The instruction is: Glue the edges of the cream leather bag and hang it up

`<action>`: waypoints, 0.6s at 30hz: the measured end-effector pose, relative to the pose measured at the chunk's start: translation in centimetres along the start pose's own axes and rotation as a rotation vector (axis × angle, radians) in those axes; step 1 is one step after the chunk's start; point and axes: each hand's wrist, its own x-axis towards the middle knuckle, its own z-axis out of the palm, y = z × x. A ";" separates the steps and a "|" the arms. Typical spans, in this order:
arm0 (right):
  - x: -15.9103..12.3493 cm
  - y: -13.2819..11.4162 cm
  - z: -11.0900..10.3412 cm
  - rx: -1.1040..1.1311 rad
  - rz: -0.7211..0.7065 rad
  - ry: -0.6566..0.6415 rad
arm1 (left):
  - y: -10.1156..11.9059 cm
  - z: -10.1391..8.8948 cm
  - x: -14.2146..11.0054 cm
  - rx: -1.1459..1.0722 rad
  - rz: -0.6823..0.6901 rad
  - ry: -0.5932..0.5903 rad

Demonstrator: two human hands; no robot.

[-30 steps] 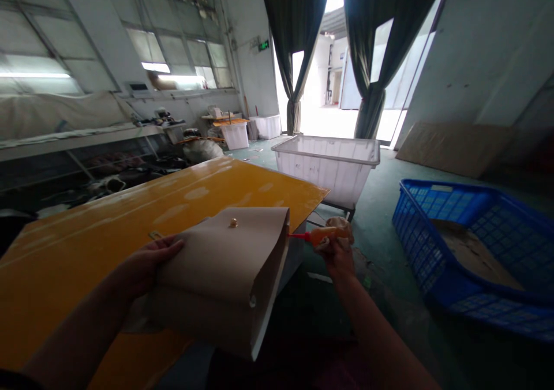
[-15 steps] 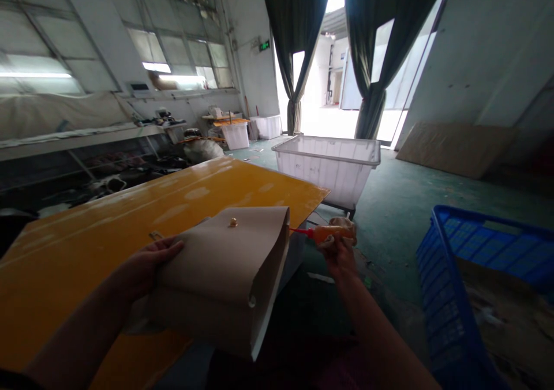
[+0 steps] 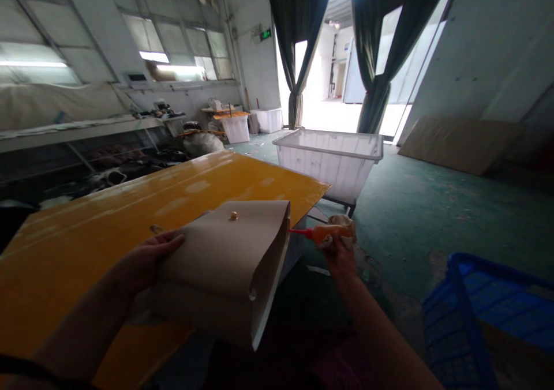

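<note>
My left hand (image 3: 147, 257) holds a beige leather flap pouch (image 3: 220, 263) from below, over the yellow table top (image 3: 173, 194). A small brass stud (image 3: 234, 216) sits on the pouch's upper face. In my right hand (image 3: 340, 251) is an orange squeeze bottle (image 3: 324, 234), with a pale rag (image 3: 344, 226) wrapped around its rear. Its thin red nozzle (image 3: 296, 231) points left, at or very near the pouch's right edge. I cannot tell whether they touch. The pouch's inside is hidden.
A large white plastic bin (image 3: 329, 159) on a wheeled stand lies beyond the table's far corner. A blue plastic crate (image 3: 471, 315) sits on the green floor at lower right. A brown board (image 3: 459, 146) leans at the right wall.
The blue crate has slid toward the lower right of the view as my head turned. The pouch and bottle have shifted only slightly, and both hands keep their hold.
</note>
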 end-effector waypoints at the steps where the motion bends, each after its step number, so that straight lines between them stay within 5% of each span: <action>1: -0.4 -0.1 -0.2 0.002 0.022 0.020 | -0.1 -0.1 0.1 0.000 0.000 -0.004; 18: -6.3 -0.3 -3.8 -0.051 0.234 0.112 | -0.7 -0.1 -0.1 -0.016 0.039 -0.021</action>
